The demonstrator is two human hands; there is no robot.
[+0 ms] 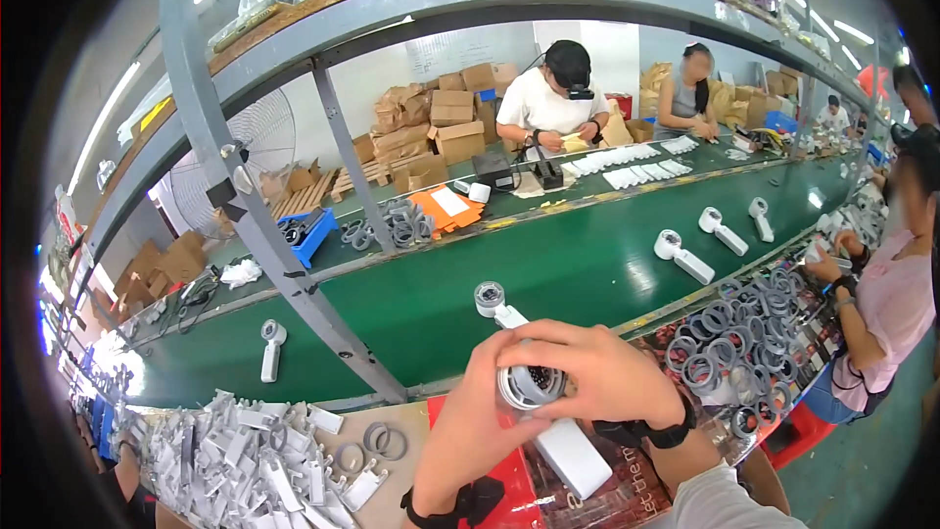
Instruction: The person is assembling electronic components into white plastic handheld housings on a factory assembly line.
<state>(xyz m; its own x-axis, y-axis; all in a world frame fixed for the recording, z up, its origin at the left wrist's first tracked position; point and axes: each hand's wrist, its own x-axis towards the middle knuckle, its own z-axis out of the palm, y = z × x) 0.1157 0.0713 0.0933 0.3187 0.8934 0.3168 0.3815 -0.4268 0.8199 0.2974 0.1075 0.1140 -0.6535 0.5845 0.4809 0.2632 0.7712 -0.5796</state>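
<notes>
Both my hands are closed around the round head of a white handheld fan (573, 458) at the near middle, just before the belt. My left hand (470, 426) wraps the head from the left, and my right hand (612, 372) grips it from the right and above. Between the fingers, the grey ring and dark inside of the head show. The fan's white handle points down to the right, toward me. Another white handheld fan (491, 300) lies on the green belt just beyond my hands, its handle partly hidden behind them.
More fans (683, 257) lie on the green conveyor belt (587, 269). Grey rings (729, 338) are heaped at right, white plastic parts (259, 465) at left. A metal post (284, 264) stands left of my hands. Co-workers sit across the belt; a person in pink (896, 304) works at right.
</notes>
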